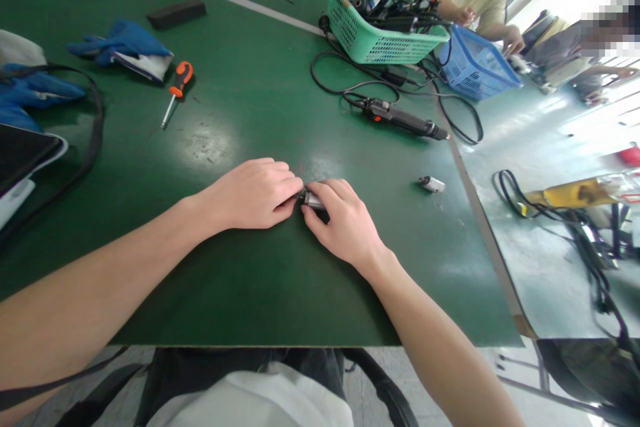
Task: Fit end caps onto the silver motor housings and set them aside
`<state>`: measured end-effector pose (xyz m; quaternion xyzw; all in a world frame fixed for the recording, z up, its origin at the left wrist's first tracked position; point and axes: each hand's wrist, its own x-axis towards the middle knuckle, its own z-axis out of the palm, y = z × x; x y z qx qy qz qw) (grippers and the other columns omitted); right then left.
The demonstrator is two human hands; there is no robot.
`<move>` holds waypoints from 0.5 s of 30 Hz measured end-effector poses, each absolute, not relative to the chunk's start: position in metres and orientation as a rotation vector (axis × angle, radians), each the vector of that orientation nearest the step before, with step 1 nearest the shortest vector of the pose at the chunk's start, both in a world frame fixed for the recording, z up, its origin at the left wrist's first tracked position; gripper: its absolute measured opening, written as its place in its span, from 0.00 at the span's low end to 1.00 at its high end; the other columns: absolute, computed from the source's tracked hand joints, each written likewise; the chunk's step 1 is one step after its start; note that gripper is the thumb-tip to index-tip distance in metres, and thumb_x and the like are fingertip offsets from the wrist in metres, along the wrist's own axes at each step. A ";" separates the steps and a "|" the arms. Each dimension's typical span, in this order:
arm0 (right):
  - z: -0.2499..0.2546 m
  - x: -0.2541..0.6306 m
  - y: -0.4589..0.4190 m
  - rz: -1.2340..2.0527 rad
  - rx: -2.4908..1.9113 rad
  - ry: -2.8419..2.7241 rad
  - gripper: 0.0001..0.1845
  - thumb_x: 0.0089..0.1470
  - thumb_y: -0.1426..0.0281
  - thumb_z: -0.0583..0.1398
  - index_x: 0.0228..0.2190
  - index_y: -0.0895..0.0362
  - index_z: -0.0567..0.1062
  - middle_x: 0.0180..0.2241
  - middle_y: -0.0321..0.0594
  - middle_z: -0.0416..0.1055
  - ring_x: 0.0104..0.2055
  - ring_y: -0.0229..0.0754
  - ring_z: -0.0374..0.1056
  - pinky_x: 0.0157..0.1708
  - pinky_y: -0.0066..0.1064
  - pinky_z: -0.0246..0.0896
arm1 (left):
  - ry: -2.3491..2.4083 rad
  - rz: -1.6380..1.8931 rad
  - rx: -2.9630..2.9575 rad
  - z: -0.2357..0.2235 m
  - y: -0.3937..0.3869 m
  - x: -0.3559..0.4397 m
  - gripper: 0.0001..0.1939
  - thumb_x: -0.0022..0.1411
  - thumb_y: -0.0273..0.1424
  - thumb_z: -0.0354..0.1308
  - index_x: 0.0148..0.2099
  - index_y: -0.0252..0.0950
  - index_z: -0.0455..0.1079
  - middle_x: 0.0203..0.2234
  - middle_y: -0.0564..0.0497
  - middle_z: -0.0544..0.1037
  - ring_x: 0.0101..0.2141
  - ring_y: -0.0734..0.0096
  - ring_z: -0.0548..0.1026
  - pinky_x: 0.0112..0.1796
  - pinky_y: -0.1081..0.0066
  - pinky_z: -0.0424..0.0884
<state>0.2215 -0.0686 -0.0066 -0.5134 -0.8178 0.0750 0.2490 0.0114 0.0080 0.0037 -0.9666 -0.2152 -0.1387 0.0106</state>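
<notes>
A small silver cylinder with a dark end, resembling a small motor [314, 200], lies between the thumb and fingers of my right hand [345, 217] just above the green table. My left hand [263, 193] meets it from the other side, its fingers curled and pressed together by the dark end. What those left fingertips pinch is hidden. A second silver cylinder [432, 183] of the same look rests on the table to the right.
A black electric screwdriver [400, 118] with a cable lies ahead, below a green basket [373, 47] of tools and a blue basket [477, 70]. Leftward are an orange-handled screwdriver [177, 90], blue gloves [125, 47] and a dark block [176, 14]. Other people sit at the far right.
</notes>
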 end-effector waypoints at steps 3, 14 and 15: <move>-0.007 0.221 -0.069 0.209 -1.401 -2.225 0.13 0.65 0.68 0.59 0.50 0.56 0.75 0.45 0.48 0.77 0.47 0.53 0.70 0.50 0.46 0.70 | -0.670 -0.430 -3.014 0.004 0.008 0.011 0.11 0.69 0.30 0.52 0.35 0.35 0.73 0.28 0.48 0.76 0.32 0.63 0.73 0.37 0.64 0.68; -0.008 0.222 -0.069 0.214 -1.398 -2.220 0.13 0.66 0.68 0.58 0.50 0.56 0.76 0.45 0.48 0.77 0.48 0.53 0.70 0.51 0.45 0.70 | -0.659 -0.434 -3.023 0.003 0.008 0.011 0.12 0.70 0.31 0.52 0.36 0.35 0.73 0.28 0.48 0.76 0.32 0.64 0.73 0.36 0.65 0.68; -0.008 0.222 -0.069 0.216 -1.398 -2.219 0.13 0.66 0.68 0.58 0.50 0.56 0.76 0.45 0.48 0.77 0.48 0.53 0.70 0.51 0.46 0.70 | -0.656 -0.434 -3.024 0.003 0.008 0.011 0.12 0.70 0.31 0.52 0.36 0.35 0.73 0.28 0.48 0.76 0.32 0.64 0.73 0.36 0.65 0.69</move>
